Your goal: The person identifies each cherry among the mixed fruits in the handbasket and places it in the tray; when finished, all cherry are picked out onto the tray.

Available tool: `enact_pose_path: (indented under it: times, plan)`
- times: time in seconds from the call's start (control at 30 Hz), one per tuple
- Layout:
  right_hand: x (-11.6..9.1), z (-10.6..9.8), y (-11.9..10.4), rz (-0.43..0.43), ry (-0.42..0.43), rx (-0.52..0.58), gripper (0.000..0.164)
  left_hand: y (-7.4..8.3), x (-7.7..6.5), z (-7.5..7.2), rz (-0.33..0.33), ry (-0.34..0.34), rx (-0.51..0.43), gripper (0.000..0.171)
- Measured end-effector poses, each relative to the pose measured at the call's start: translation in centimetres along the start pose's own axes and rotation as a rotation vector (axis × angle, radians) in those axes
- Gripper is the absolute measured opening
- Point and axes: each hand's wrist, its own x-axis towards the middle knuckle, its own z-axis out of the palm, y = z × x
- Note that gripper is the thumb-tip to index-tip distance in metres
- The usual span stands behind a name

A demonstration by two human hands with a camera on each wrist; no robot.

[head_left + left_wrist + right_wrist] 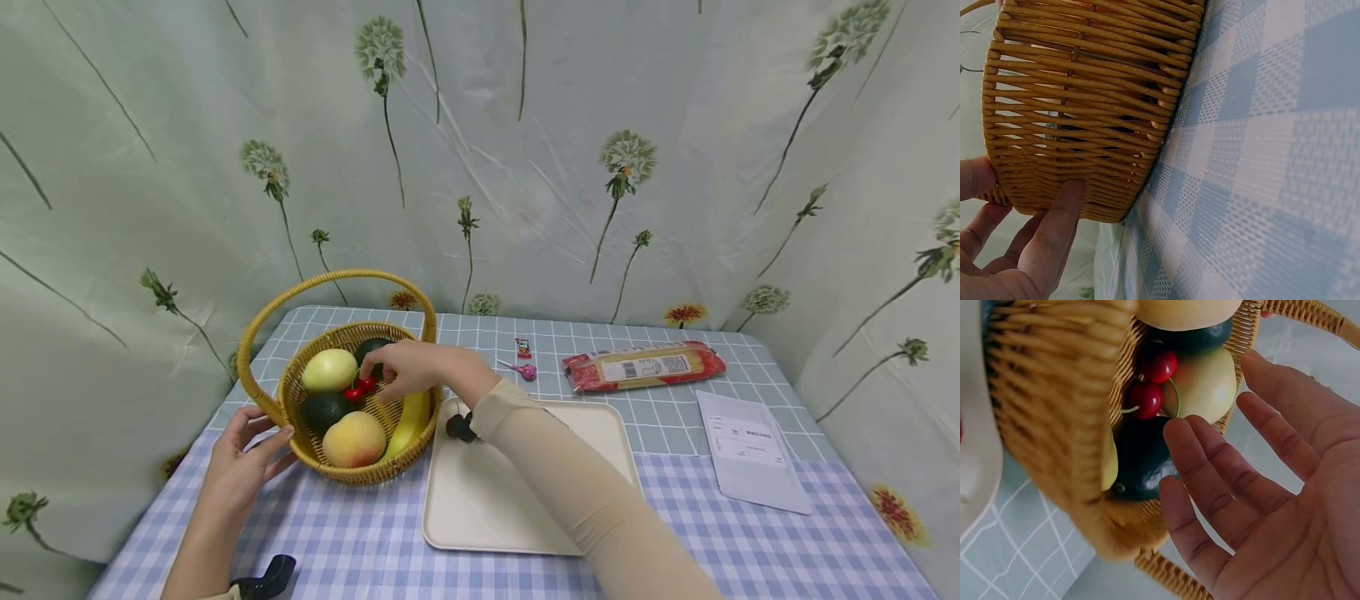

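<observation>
A woven basket [360,475] with a tall handle stands on the left of the table. In it lie a peach [354,440], a banana [411,427], a pale yellow-green round fruit [330,370], two dark green avocado-like fruits [325,411] and red cherries [1145,400] with green stems. My left hand [243,450] grips the basket's left side by the foot of the handle, one finger [1054,240] against the weave. Over the basket's right side reaches my right hand [408,367], its fingers spread above the cherries with nothing between them.
Right of the basket lies a cream tray [510,508] with small dark round items [460,427] near its corner. Behind it are a lollipop [527,372], a small red wrapped sweet [522,347] and a noodle packet [645,365]. A white labelled pouch [752,450] lies at right.
</observation>
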Motion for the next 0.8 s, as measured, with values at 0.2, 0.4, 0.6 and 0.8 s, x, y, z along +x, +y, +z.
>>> enact_pose_path:
  times: [0.2, 0.4, 0.6, 0.8]
  plan:
    - [1.9, 0.1, -0.1, 0.057, -0.035, 0.006, 0.047, 0.1, 0.1, 0.2, -0.008, 0.002, 0.014, 0.040]
    - [3.4, 0.3, -0.3, 0.108, -0.069, 0.002, 0.046, 0.0, 0.2, 0.3, -0.017, 0.010, 0.012, 0.040]
    - [4.2, 0.6, -0.5, 0.121, -0.081, 0.004, 0.044, 0.0, 0.2, 0.1, -0.010, 0.004, 0.005, 0.039]
    - [4.9, 0.9, -0.7, 0.132, -0.115, 0.047, 0.046, 0.0, 0.2, 0.1, -0.012, 0.004, -0.007, 0.038]
